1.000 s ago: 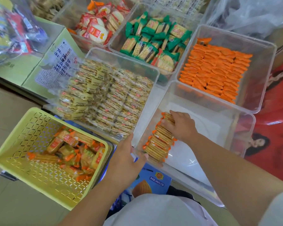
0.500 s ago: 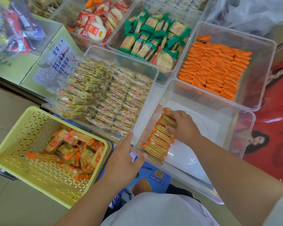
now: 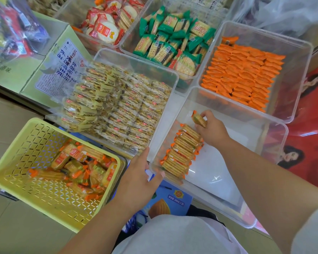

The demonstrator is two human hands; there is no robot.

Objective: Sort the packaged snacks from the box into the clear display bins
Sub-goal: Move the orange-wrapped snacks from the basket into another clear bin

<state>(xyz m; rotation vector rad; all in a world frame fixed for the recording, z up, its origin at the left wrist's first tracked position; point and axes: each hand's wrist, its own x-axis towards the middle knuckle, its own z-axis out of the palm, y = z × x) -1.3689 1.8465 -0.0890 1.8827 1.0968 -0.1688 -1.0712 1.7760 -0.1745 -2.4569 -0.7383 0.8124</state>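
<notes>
While steadying clear plastic bin (image 3: 218, 180) at 7 o'clock with flat left hand (image 3: 138, 173), pinched orange-ended cracker packet (image 3: 198, 119) in right hand (image 3: 212, 132), likely for 12 o'clock end of row (image 3: 182, 151).

Left hand (image 3: 138, 173) reaching forward with fingers lying straight, right hand (image 3: 212, 132) pinching a cracker packet (image 3: 198, 119), both forearms extending forward.

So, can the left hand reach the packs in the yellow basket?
Probably yes. The left hand touches the bin right beside the basket, which is open on top; nothing covers its packs.
</notes>
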